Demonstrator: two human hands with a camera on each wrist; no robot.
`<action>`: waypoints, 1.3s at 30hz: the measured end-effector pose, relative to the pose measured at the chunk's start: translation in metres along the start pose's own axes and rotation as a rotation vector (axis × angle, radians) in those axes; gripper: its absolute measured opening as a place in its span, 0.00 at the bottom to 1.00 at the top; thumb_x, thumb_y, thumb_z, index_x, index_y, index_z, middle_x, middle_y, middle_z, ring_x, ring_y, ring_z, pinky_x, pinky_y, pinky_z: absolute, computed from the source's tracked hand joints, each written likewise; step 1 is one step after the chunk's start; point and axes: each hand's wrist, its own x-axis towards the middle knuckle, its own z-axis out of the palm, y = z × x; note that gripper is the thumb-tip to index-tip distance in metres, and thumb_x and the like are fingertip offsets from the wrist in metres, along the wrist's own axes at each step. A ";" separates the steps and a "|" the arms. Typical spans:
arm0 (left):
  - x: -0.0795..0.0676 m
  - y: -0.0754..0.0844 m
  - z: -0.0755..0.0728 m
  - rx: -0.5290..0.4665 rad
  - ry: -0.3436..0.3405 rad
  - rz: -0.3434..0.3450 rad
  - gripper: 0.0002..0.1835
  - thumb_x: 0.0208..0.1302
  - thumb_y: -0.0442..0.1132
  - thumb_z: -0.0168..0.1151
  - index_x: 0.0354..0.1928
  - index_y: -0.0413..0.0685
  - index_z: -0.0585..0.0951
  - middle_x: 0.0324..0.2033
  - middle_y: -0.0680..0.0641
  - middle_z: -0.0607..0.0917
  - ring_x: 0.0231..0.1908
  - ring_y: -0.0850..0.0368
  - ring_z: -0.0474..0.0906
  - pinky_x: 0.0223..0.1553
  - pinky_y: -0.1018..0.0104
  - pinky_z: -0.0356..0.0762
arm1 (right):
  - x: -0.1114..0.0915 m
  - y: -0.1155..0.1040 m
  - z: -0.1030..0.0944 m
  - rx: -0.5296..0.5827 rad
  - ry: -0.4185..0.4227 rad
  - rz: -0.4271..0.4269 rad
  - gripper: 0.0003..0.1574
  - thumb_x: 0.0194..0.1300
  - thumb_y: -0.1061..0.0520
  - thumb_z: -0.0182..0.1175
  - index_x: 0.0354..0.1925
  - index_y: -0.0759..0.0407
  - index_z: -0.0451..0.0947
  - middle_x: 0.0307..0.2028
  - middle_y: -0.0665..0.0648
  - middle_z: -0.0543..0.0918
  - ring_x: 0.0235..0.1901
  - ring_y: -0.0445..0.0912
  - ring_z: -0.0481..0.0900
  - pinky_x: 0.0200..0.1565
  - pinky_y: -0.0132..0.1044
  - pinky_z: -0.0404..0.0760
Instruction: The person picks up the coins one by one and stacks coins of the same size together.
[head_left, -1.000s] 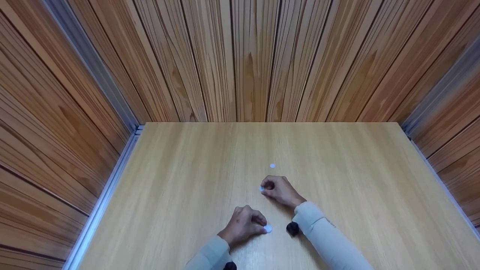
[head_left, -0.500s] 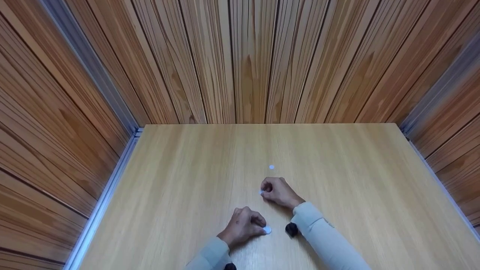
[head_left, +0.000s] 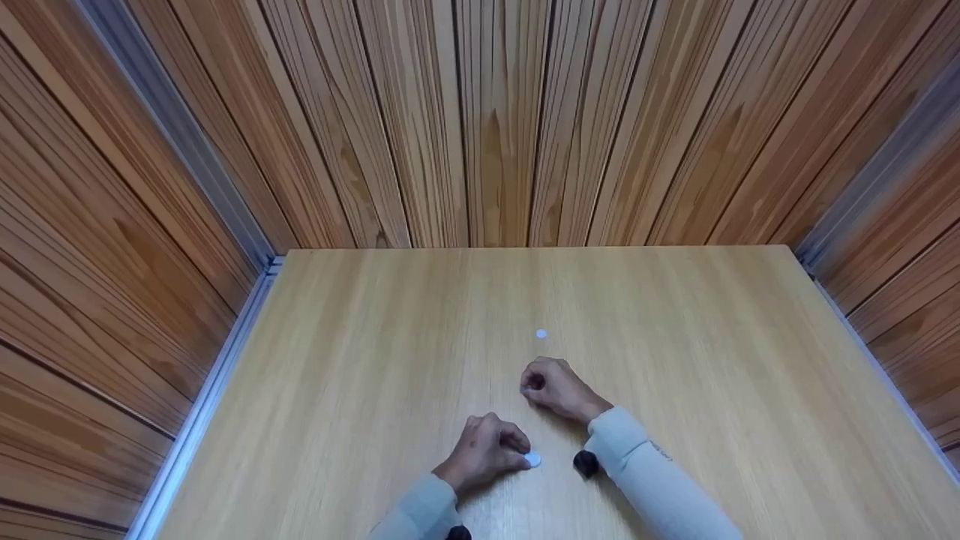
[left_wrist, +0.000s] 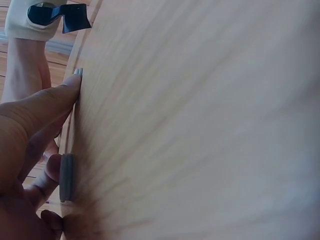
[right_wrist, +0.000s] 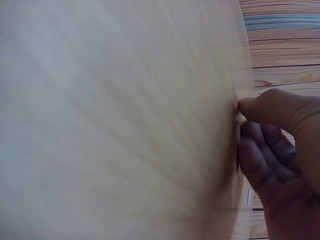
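My left hand [head_left: 486, 450] pinches a small white disc [head_left: 533, 459] close to the tabletop, near the front. The left wrist view shows a finger [left_wrist: 50, 105] reaching to a thin edge, and a grey flat piece [left_wrist: 66, 178], seen edge-on, beside another fingertip. Whether that piece is the same disc I cannot tell. Farther back and to the right, my right hand [head_left: 559, 390] holds its thumb and fingertips together near the table. Between them a thin dark edge [right_wrist: 238, 150] shows in the right wrist view; the hand mostly hides this disc from above. Another white disc [head_left: 541, 334] lies beyond the right hand.
The light wooden table [head_left: 360, 337] is enclosed by planked wooden walls [head_left: 495, 135] at the back and sides. Metal rails [head_left: 217, 382] run along its side edges. Dark wrist cameras [head_left: 586, 463] sit by both sleeves, low over the table.
My right hand has shifted slightly towards the near side, and its disc, visible earlier at the fingertips, is now almost hidden. The left hand and the far disc stay put; the view drifts slightly.
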 end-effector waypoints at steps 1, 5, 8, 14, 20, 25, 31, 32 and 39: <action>0.000 0.000 0.000 -0.005 -0.001 -0.007 0.08 0.51 0.39 0.79 0.33 0.60 0.89 0.25 0.67 0.87 0.32 0.74 0.81 0.51 0.60 0.72 | -0.002 0.000 0.000 0.007 -0.007 -0.005 0.07 0.61 0.67 0.68 0.32 0.55 0.84 0.30 0.47 0.79 0.32 0.41 0.76 0.36 0.32 0.76; -0.002 -0.002 0.002 -0.011 0.017 0.024 0.08 0.51 0.40 0.79 0.33 0.58 0.89 0.26 0.67 0.87 0.35 0.73 0.81 0.52 0.60 0.71 | -0.010 0.002 -0.001 0.089 -0.035 0.023 0.03 0.64 0.63 0.67 0.36 0.56 0.86 0.34 0.47 0.83 0.35 0.42 0.79 0.39 0.32 0.78; -0.004 -0.003 0.003 -0.012 0.039 0.053 0.09 0.50 0.41 0.80 0.33 0.57 0.89 0.27 0.66 0.87 0.36 0.72 0.80 0.49 0.64 0.70 | -0.019 0.004 -0.002 0.167 -0.041 0.057 0.04 0.66 0.60 0.67 0.40 0.59 0.86 0.36 0.48 0.84 0.36 0.43 0.80 0.40 0.32 0.79; -0.004 -0.003 0.004 -0.015 0.036 0.029 0.09 0.49 0.39 0.80 0.33 0.57 0.89 0.27 0.66 0.87 0.36 0.73 0.80 0.49 0.63 0.69 | -0.039 -0.003 -0.006 0.296 -0.003 0.112 0.08 0.66 0.61 0.67 0.41 0.64 0.86 0.37 0.55 0.85 0.31 0.43 0.78 0.30 0.29 0.75; -0.005 -0.003 0.003 -0.009 0.029 0.023 0.09 0.50 0.39 0.80 0.33 0.58 0.89 0.26 0.67 0.87 0.36 0.73 0.82 0.50 0.61 0.73 | -0.060 -0.015 -0.016 0.307 0.028 0.121 0.08 0.65 0.66 0.65 0.42 0.70 0.85 0.42 0.63 0.86 0.40 0.48 0.80 0.38 0.28 0.76; -0.004 -0.002 0.004 -0.020 0.021 0.000 0.09 0.50 0.38 0.80 0.33 0.59 0.89 0.26 0.67 0.87 0.35 0.72 0.83 0.52 0.58 0.75 | -0.071 0.008 -0.010 0.323 0.058 0.135 0.07 0.64 0.65 0.67 0.42 0.65 0.87 0.44 0.60 0.86 0.41 0.45 0.81 0.35 0.28 0.78; -0.002 -0.001 0.001 -0.026 0.001 -0.024 0.09 0.51 0.38 0.79 0.35 0.59 0.89 0.27 0.65 0.88 0.35 0.72 0.83 0.54 0.54 0.73 | -0.082 0.009 -0.010 0.347 0.037 0.127 0.05 0.64 0.64 0.67 0.39 0.63 0.87 0.39 0.58 0.86 0.29 0.40 0.80 0.26 0.27 0.76; -0.002 0.000 0.000 -0.025 0.001 -0.025 0.09 0.51 0.39 0.79 0.35 0.59 0.89 0.27 0.65 0.88 0.35 0.72 0.83 0.54 0.55 0.73 | -0.083 0.009 -0.010 0.341 0.031 0.126 0.05 0.65 0.64 0.67 0.39 0.63 0.87 0.38 0.58 0.86 0.28 0.40 0.79 0.26 0.27 0.76; -0.002 0.000 0.001 -0.031 0.010 -0.005 0.09 0.50 0.38 0.79 0.34 0.56 0.89 0.28 0.63 0.88 0.34 0.71 0.84 0.51 0.61 0.78 | -0.085 0.006 -0.008 0.243 0.041 0.114 0.04 0.64 0.64 0.67 0.39 0.62 0.85 0.35 0.53 0.86 0.30 0.39 0.79 0.32 0.29 0.77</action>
